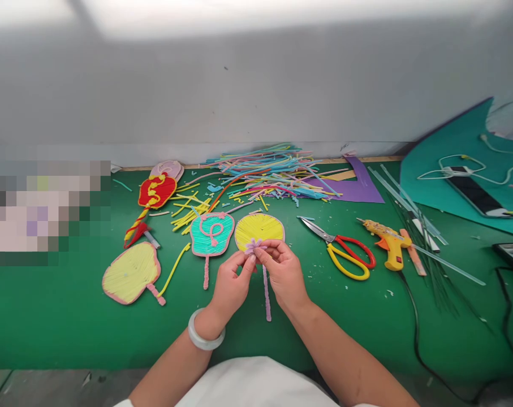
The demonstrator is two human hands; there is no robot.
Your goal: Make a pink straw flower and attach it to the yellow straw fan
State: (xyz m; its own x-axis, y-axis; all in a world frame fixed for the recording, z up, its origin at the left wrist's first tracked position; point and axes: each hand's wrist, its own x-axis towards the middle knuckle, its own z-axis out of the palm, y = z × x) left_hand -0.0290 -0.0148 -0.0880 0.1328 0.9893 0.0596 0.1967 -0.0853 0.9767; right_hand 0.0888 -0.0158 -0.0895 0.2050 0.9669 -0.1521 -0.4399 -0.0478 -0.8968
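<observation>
Between the fingertips of my left hand [235, 277] and my right hand [284, 268] is a small purple pipe-cleaner flower [253, 246]. Both hands pinch it from below and the side. Just behind them lies a round yellow fan [260, 227] with a pink edge; its purple handle [267, 294] points toward me. Left of it rests a turquoise fan [212, 233] with a pink curl and pink handle. Farther left are a pale yellow fan [131, 274] with a pink rim and a red fan [156, 191] with yellow twists.
Scissors [336, 246] and a yellow glue gun [387, 240] lie to the right, beside glue sticks [447, 263] and dark wires. Pipe cleaners [273, 169] are heaped at the back by purple sheets [362, 189]. A phone [477, 189] with a cable sits on a teal sheet.
</observation>
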